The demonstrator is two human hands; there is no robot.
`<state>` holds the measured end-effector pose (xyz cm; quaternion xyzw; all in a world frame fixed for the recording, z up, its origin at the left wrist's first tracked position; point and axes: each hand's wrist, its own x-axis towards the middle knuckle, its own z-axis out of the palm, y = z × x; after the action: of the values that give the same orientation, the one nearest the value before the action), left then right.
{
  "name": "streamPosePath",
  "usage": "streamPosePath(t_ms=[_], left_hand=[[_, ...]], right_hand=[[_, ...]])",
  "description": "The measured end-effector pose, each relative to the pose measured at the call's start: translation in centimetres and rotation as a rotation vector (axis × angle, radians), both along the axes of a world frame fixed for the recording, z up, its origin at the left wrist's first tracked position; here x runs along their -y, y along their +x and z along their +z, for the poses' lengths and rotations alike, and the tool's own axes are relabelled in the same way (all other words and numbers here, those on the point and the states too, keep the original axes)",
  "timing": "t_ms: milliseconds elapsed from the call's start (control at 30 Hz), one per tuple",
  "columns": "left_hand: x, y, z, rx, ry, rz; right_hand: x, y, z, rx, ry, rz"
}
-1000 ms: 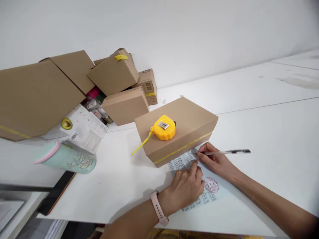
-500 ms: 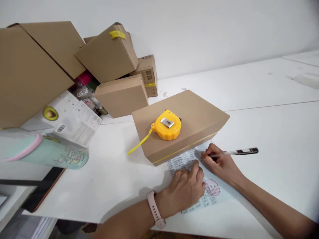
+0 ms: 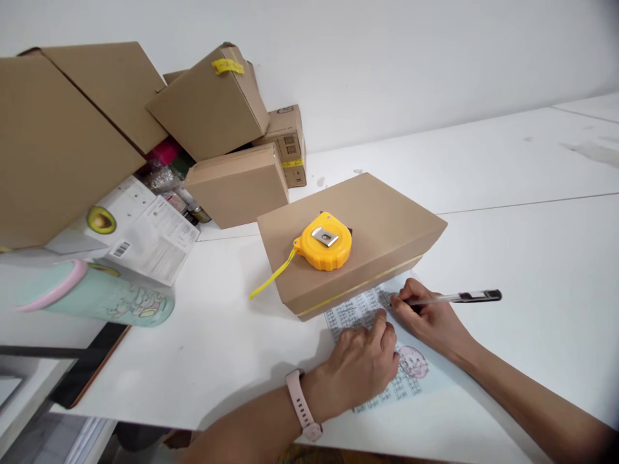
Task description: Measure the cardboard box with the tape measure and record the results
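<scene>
A light-blue sheet of paper (image 3: 438,377) with rows of handwriting and a round red stamp lies on the white table, its far edge under a brown cardboard box (image 3: 387,206). My left hand (image 3: 365,361), wearing a pink watch (image 3: 302,406), rests on the sheet with fingers loosely bent and the index finger stretched forward. To its right, my right hand (image 3: 425,316) pinches a pen (image 3: 459,297), the tip at the written lines near the box. On the box sits a yellow tape measure (image 3: 325,241) with a metal clip and a yellow wrist strap.
Several cardboard boxes (image 3: 207,103) are piled at the back left against the wall. A white box with an avocado picture (image 3: 145,238) and a mint bottle with a pink band (image 3: 126,299) stand left. A dark flat object (image 3: 91,367) lies at the table's left edge.
Both hands, the pen and the sheet keep nearly the same places. The whole view has shifted very slightly.
</scene>
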<state>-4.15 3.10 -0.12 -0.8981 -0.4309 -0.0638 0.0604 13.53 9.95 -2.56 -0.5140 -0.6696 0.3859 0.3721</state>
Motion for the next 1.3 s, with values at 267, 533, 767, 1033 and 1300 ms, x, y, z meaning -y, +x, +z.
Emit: streamPosePath(t_ms=[267,533,767,1033,1300], left_hand=[[0.04,0.07,0.36,0.002,-0.04,0.002],[0.04,0.06,0.26,0.002,-0.065,0.007],[0.21,0.03,0.28,0.007,-0.045,0.019],[0.18,-0.08,0.19,0.007,-0.031,0.024],[0.18,-0.07,0.1,0.013,-0.041,0.016]], right_hand=[[0.17,0.01,0.54,-0.044,-0.05,-0.008],[0.04,0.03,0.27,-0.038,-0.046,-0.017],[0.07,0.08,0.39,-0.044,-0.044,-0.005],[0.04,0.05,0.46,-0.052,-0.037,-0.039],[-0.04,0.18,0.45,-0.053,-0.032,-0.023]])
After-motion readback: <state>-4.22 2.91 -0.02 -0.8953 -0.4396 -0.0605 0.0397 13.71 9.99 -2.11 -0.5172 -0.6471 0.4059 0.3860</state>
